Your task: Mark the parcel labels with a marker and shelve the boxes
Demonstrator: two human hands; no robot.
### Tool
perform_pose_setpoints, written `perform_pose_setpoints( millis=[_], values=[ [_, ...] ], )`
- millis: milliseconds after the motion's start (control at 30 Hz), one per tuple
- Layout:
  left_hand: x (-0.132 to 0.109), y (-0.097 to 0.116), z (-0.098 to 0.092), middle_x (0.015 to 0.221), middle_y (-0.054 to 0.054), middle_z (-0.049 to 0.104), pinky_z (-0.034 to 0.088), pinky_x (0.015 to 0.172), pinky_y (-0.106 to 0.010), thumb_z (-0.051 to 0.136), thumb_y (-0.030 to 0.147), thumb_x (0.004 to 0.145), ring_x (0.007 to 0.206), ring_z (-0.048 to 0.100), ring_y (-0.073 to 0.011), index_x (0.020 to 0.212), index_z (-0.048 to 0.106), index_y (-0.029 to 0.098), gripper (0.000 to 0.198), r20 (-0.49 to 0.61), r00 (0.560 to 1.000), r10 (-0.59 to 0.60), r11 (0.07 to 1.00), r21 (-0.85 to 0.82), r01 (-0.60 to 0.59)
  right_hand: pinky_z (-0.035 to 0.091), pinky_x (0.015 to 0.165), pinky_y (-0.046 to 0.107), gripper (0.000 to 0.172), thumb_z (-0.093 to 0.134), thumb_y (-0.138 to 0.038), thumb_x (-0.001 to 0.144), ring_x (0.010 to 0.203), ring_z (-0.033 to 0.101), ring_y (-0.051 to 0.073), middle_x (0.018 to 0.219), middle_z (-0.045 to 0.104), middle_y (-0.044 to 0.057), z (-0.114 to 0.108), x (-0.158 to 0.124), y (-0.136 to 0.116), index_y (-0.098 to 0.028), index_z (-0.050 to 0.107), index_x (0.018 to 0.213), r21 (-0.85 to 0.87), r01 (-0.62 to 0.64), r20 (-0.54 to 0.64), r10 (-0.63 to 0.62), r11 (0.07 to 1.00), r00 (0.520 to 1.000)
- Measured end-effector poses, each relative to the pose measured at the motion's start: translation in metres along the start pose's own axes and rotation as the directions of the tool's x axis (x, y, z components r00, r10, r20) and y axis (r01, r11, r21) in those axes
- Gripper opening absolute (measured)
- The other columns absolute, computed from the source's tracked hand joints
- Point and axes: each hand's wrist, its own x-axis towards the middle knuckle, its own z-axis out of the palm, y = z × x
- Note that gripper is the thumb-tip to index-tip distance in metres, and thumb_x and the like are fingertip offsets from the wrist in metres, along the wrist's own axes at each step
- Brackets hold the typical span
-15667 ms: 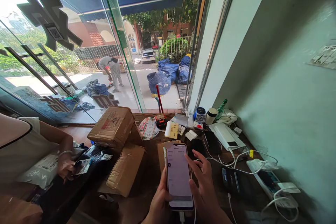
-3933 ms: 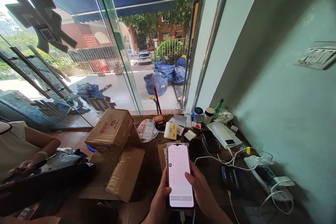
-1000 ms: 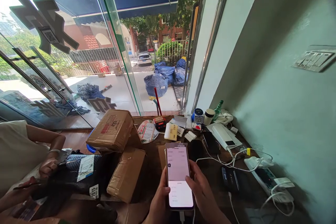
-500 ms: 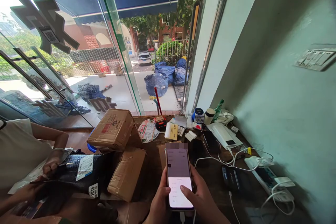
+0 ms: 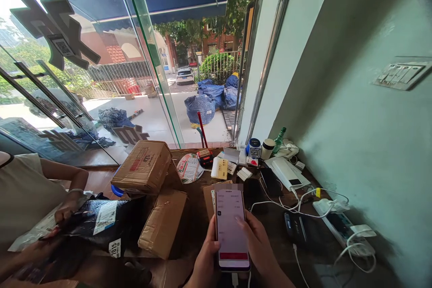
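Note:
A smartphone (image 5: 232,234) is held upright between both hands low in the middle, its lit screen toward me. A red bar runs across the foot of the screen, and a white cable is plugged into its lower end. My left hand (image 5: 206,254) wraps the phone's left edge, thumb along the side. Around the right edge curls my right hand (image 5: 258,247), its thumb over the upper middle of the screen. Behind the phone part of a cardboard piece (image 5: 208,198) shows on the dark wooden table (image 5: 195,216).
Cardboard boxes (image 5: 145,166) are stacked left. A co-worker's hands (image 5: 65,211) hold a black parcel (image 5: 101,220). On the right lie a white power bank (image 5: 286,173), a power strip (image 5: 332,220) and cables. A green bottle (image 5: 280,139) stands by the wall.
The white pop-up list on the phone has gone; a pale page with a red bar at the bottom shows instead. My right thumb has moved up the screen.

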Motion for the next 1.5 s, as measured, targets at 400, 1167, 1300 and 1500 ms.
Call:
perform_pose_setpoints(
  millis=[400,1167,1300,1500],
  values=[
    [0.0,0.002,0.005,0.114,0.001,0.067,0.033,0.105,-0.039,0.054,0.014,0.059,0.121,0.049,-0.0265,0.113,0.062,0.035,0.058,-0.009,1.0,0.01,1.0,-0.008,-0.01,0.047,0.093,0.047,0.062,0.058,-0.045,0.078,0.114,0.056,0.03,0.127,0.059,0.013,-0.014,-0.014,0.023,-0.022,0.04,0.133,-0.037,0.041,0.165,-0.035,0.998,0.986],
    [-0.004,0.001,-0.001,0.121,0.001,0.065,0.041,0.098,-0.042,0.053,0.009,0.056,0.115,0.056,-0.0288,0.117,0.06,0.034,0.067,-0.04,0.999,-0.028,0.999,0.018,0.029,0.037,0.105,0.048,0.071,0.054,-0.054,0.079,0.131,0.039,0.032,0.141,0.047,0.012,-0.015,-0.02,0.025,-0.023,0.035,0.139,-0.099,0.071,0.181,-0.052,0.993,0.982],
    [-0.007,0.0,0.0,0.121,0.004,0.065,0.043,0.095,-0.038,0.054,0.005,0.055,0.116,0.055,-0.0272,0.115,0.061,0.037,0.068,-0.129,0.991,-0.035,0.998,0.043,0.041,0.047,0.095,0.045,0.073,0.051,-0.054,0.08,0.121,0.05,0.033,0.139,0.049,0.014,-0.012,-0.02,0.027,-0.023,0.028,0.142,-0.142,0.06,0.165,-0.036,0.988,0.986],
    [-0.008,-0.001,0.004,0.121,0.008,0.065,0.043,0.095,-0.033,0.062,0.006,0.058,0.119,0.053,-0.0246,0.111,0.062,0.041,0.063,-0.189,0.981,0.046,0.989,0.149,-0.018,0.052,0.086,0.046,0.087,0.06,-0.057,0.071,0.115,0.053,0.035,0.135,0.05,0.016,-0.011,-0.021,0.034,-0.019,0.027,0.142,-0.126,0.037,0.103,-0.024,0.991,0.994]
  ],
)
